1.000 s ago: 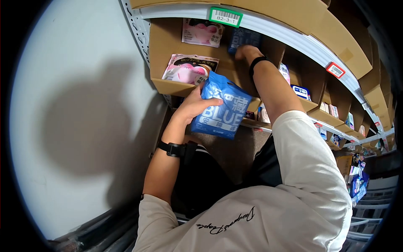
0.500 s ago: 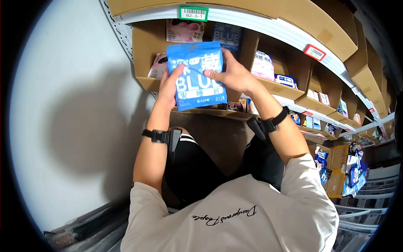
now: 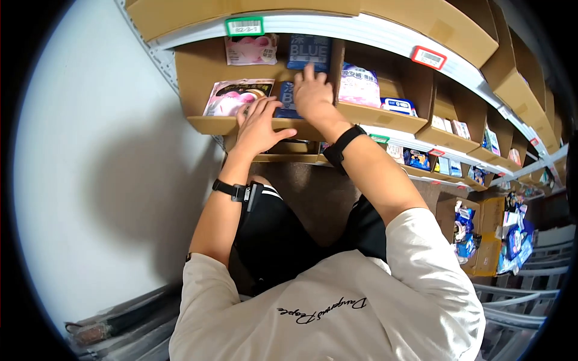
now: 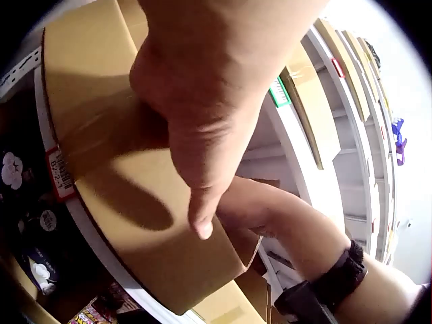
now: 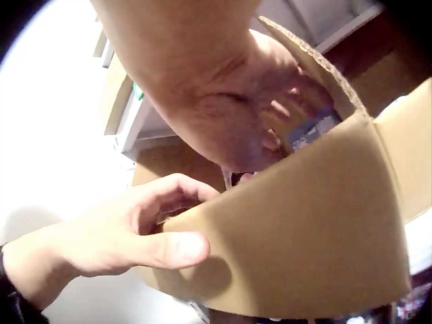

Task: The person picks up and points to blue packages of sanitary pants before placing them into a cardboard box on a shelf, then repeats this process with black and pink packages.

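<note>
In the head view, a blue packet (image 3: 288,109) lies at the front of a cardboard bin (image 3: 208,125), partly hidden by my right hand (image 3: 315,99). That hand's fingers are spread and point toward the back of the bin. My left hand (image 3: 257,129) reaches over the front wall, its fingers inside near a pink packet (image 3: 230,97) and its thumb outside. The right wrist view shows the left thumb (image 5: 182,250) in front of the cardboard wall. Behind, a second blue packet (image 3: 309,53) leans beside another pink packet (image 3: 251,50).
Neighbouring bins to the right hold a white-and-pink pack (image 3: 359,87) and a blue-and-white pack (image 3: 398,107). A shelf beam with a green-framed label (image 3: 245,26) runs above. The white wall (image 3: 78,150) is at left; an open carton (image 3: 484,253) stands at lower right.
The blue packet held up in both hands half a second ago now lies in the bin's front, released. Both hands have moved over the bin, and the view has shifted right.
</note>
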`<state>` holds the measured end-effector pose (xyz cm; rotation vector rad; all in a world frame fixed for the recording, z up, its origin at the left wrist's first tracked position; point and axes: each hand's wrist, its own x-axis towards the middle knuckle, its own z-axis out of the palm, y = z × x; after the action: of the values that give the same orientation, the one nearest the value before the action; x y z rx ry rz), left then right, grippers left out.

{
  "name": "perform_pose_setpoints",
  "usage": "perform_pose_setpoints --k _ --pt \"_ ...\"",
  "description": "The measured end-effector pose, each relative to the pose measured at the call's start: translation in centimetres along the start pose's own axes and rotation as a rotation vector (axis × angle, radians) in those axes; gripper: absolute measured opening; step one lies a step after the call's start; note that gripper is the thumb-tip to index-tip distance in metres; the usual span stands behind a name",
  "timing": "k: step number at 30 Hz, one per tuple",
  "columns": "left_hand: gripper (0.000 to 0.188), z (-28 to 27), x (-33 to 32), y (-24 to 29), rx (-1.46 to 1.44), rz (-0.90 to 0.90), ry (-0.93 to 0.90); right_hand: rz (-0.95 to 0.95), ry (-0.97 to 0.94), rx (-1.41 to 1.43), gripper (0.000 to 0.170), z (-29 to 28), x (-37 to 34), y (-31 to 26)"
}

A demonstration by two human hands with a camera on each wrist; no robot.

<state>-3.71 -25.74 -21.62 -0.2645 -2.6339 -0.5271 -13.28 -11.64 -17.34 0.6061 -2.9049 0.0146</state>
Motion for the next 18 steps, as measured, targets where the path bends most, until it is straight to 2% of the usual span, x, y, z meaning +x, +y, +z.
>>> perform_pose_setpoints --k 1,2,4,5,7,8,10,12,14,15,17,18 --pt "0.078 0.0 0.0 -0.3 0.028 -0.030 -0.042 -0.083 -0.083 0.012 0.041 0.2 -0.3 0.0" --pt "0.086 0.5 0.0 -0.8 0.091 -0.063 -0.020 -0.162 -0.332 0.100 0.036 -0.7 -0.9 0.2" --pt "0.094 0.6 0.1 -1.1 0.138 -0.182 0.014 -0.222 -0.340 0.177 0.036 1.1 -1.5 0.9" --pt "0.098 0.6 0.2 -1.5 0.142 -0.189 -0.015 -0.212 -0.333 0.179 0.036 0.4 -2.5 1.5" --pt "0.099 0.1 0.8 -1.0 0.091 -0.201 -0.040 -0.369 -0.346 0.377 0.035 -1.8 -5.3 3.1" --pt "0.100 -0.2 1.1 -0.9 0.061 -0.204 -0.054 -0.421 -0.252 0.513 0.033 -1.9 -6.9 4.3" --pt "0.099 0.4 1.6 -2.3 0.078 -0.190 -0.026 -0.506 -0.031 0.612 0.030 -2.7 -10.8 7.8" --pt "0.097 1.6 2.1 -4.6 0.081 -0.113 0.023 -0.339 -0.261 0.599 0.033 -6.3 -14.5 11.8" --pt "0.095 2.1 2.6 -5.5 0.101 -0.054 0.045 -0.303 -0.218 0.610 0.033 -8.0 -18.4 16.8" --pt "0.092 2.4 2.9 -6.6 0.011 0.061 0.080 -0.152 -0.279 0.664 0.031 -8.4 -20.4 19.2" --pt "0.083 2.2 3.5 -6.6 0.081 0.046 0.024 -0.083 -0.117 0.673 0.029 -7.5 -24.9 24.0" --pt "0.083 2.7 3.5 -7.3 0.066 0.064 0.054 -0.050 -0.061 0.682 0.028 -6.9 -27.5 26.4"
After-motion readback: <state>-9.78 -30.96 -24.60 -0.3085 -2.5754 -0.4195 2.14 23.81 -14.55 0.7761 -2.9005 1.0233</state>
